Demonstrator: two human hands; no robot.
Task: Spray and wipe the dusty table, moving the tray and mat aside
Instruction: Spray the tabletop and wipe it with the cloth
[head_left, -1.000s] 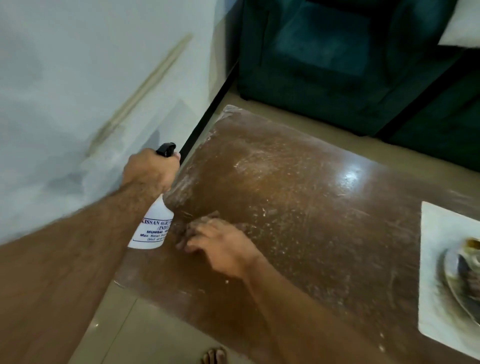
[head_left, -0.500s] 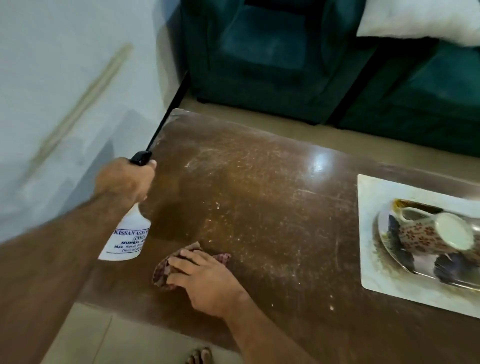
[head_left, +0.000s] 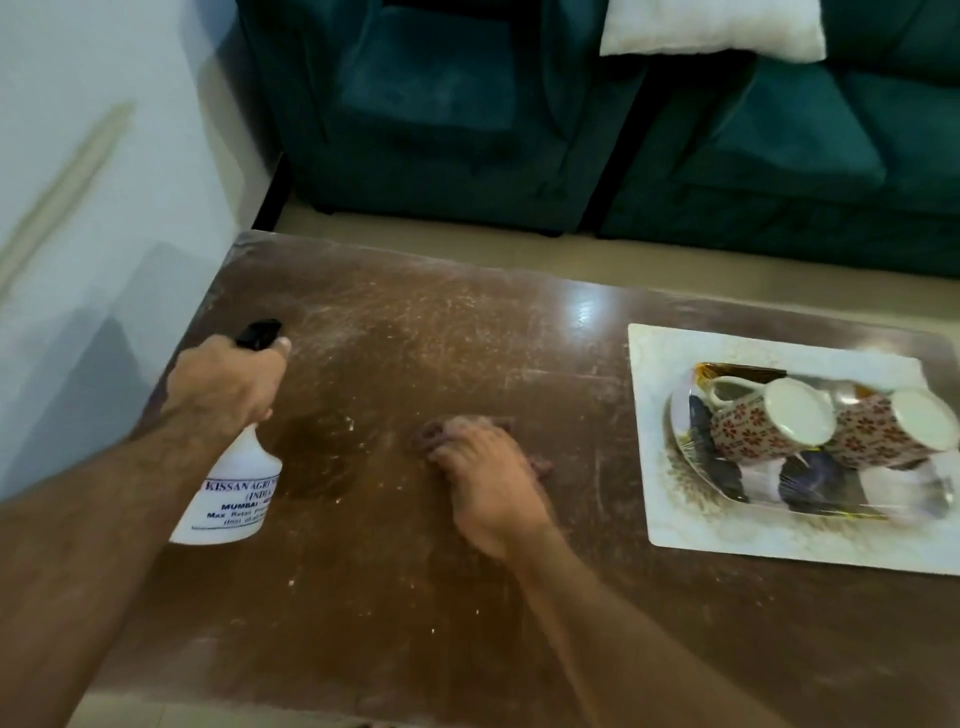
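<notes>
A brown wooden table (head_left: 415, 597) streaked with pale dust fills the view. My left hand (head_left: 228, 382) grips the neck of a white spray bottle (head_left: 234, 493) with a black nozzle, held over the table's left part. My right hand (head_left: 488, 483) presses flat on a small dark reddish cloth (head_left: 431, 434) at the table's middle; most of the cloth is hidden under the hand. At the right lies a white mat (head_left: 675, 525) with a shiny tray (head_left: 737, 483) on it. Two patterned cups (head_left: 753, 426) lie on their sides in the tray.
A white wall (head_left: 104, 156) runs along the left, close to the table's left edge. Dark green sofas (head_left: 441, 104) stand beyond the far edge, with a white cushion (head_left: 711, 26) on top. A strip of beige floor (head_left: 467, 249) separates table and sofas.
My right hand has slid the cloth to the right, from the table's left edge to its middle. The view has swung right, so mat, tray and cups show more fully. The bottle stays held.
</notes>
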